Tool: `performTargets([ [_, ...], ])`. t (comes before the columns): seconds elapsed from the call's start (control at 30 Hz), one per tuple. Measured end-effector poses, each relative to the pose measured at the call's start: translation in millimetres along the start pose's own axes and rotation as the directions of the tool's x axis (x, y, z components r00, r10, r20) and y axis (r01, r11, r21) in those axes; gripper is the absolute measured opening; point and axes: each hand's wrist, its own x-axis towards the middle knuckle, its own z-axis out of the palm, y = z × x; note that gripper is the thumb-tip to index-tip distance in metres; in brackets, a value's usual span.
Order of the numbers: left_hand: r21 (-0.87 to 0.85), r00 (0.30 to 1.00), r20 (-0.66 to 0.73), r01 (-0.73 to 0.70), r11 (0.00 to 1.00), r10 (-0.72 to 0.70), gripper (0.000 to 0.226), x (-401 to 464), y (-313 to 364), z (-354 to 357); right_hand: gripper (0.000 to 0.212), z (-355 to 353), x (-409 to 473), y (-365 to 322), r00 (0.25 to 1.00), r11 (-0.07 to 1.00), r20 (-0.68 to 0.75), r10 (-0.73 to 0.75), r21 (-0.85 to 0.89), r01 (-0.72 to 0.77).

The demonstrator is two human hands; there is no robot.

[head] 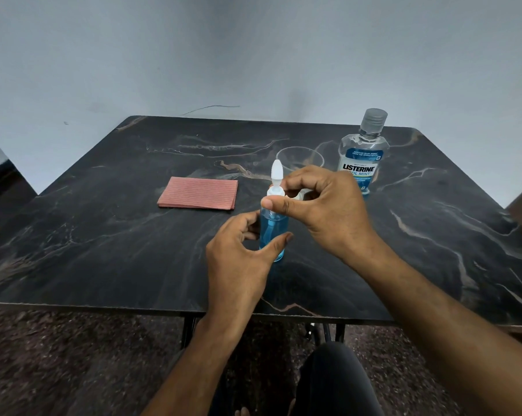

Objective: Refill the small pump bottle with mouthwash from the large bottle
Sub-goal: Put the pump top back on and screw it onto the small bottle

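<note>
The small pump bottle (273,232) stands upright near the middle of the dark marble table (103,235), filled with blue liquid. My left hand (241,253) grips its body, thumb in front and fingers behind. My right hand (322,205) pinches the white pump collar (275,192) at the neck between thumb and fingers; the white nozzle (276,171) points up. The large Listerine bottle (363,151) stands capped at the back right, its upper part looking clear and a little blue at its base.
An empty clear glass (300,159) stands just behind my right hand, left of the large bottle. A folded reddish cloth (198,193) lies to the left of the small bottle. The table's front edge runs close to my knee (334,376).
</note>
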Motion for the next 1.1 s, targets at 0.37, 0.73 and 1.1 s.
performTargets([
  [0.37,-0.009,1.000,-0.007,0.009,1.000,-0.009,0.039,3.9,-0.5,0.0,0.015,0.4,-1.7,7.1,0.995,0.998,0.096,-0.020,0.053,0.015],
  [0.73,-0.015,0.999,-0.040,-0.038,0.999,0.037,0.036,2.7,-0.1,1.4,0.020,4.3,-2.2,9.2,1.000,0.999,-0.013,-0.002,0.034,0.002],
  [1.1,0.006,1.000,-0.006,-0.006,1.000,0.006,0.045,6.7,-1.8,2.9,0.010,19.0,-19.5,14.0,0.999,0.988,-0.041,0.021,0.151,-0.015],
])
